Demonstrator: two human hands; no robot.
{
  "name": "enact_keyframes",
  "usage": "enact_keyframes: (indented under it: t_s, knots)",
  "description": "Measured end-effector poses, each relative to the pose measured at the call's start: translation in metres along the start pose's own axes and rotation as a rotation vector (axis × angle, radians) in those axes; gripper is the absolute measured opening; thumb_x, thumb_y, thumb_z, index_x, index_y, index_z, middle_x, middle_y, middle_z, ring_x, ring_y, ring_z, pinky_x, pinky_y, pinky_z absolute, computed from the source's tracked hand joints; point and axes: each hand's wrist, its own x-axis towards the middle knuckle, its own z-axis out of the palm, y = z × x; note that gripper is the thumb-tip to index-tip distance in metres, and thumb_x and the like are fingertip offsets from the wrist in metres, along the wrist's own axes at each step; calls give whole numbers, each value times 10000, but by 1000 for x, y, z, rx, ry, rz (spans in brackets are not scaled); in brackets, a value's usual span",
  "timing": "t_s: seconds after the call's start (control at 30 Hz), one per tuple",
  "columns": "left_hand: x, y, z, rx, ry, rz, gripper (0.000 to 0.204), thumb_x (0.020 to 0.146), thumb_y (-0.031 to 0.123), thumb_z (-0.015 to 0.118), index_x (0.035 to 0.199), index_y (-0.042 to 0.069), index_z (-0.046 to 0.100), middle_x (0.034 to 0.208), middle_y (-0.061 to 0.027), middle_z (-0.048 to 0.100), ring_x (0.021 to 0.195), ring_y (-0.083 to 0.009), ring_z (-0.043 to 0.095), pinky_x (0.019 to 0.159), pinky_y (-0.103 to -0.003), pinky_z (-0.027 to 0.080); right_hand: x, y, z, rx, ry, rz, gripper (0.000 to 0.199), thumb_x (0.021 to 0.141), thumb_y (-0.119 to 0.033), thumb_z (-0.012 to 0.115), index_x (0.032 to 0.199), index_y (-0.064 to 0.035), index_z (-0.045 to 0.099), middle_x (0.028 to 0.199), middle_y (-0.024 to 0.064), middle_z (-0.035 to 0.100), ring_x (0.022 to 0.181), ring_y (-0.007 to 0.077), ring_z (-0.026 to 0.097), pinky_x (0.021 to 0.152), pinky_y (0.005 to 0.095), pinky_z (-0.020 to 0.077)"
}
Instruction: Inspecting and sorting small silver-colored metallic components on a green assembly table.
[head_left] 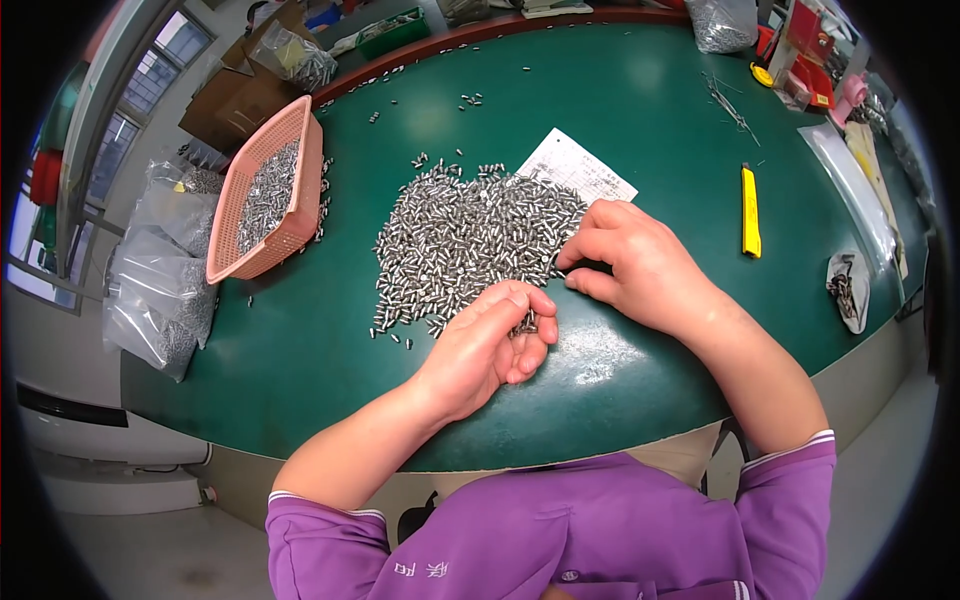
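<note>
A broad heap of small, shiny, cylindrical metal parts (460, 240) lies on the green tabletop in front of me. My left hand (495, 345) is curled at the heap's near edge, palm turned partly up. Several of the metal parts show between its thumb and bent fingers. At the heap's right edge, my right hand (630, 260) points left with its fingers closed toward the thumb. Its fingertips touch the outer parts, and whatever is pinched there is too small to make out. Partly under the heap's far right side is a white sheet of paper (577, 165).
At left stands a pink plastic basket (222, 240) of similar parts, beside filled clear bags (165, 300). A yellow utility knife (750, 212) lies right, with thin wires (733, 108) beyond it. A small white pouch (850, 310) sits near the table's right edge.
</note>
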Motion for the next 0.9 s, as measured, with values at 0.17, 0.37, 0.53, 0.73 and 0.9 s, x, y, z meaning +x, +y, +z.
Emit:
enact_keyframes:
  t_s: [0.17,0.37,0.53,0.73,0.9]
  knots:
    - [1,1,1,-3,-3,-12,224,1024,225,393,1068,45,520,911,-77,550,637,-114,474,529,-228,361,1,-2,4,-2,2,-7,132,733,-83,720,857,-86,675,839,55,570,861,258,578,753,388,487]
    - [2,0,1,6,9,-20,163,1013,191,439,1058,50,508,893,-60,552,617,-95,470,505,-218,352,2,-3,7,-17,-28,32,69,780,-119,676,830,-77,653,869,80,575,908,284,575,783,397,490]
    - [2,0,5,33,30,-29,137,1003,171,469,1070,54,490,888,-49,556,607,-81,468,495,-212,348,5,-7,2,290,-19,-62,60,810,-69,675,848,-61,630,857,57,576,859,233,571,753,351,475]
    - [1,0,5,102,60,-38,115,1000,157,468,1058,60,485,880,-48,553,603,-74,464,494,-204,349,5,-13,4,341,-21,-89,78,811,-56,675,887,-67,664,864,50,576,852,222,573,748,344,474]
    - [1,2,3,-2,18,-32,195,1025,211,389,1066,58,503,877,-72,541,615,-108,464,502,-224,354,3,-3,3,115,0,-26,83,795,-111,681,877,-99,679,879,55,580,886,254,579,768,378,486]
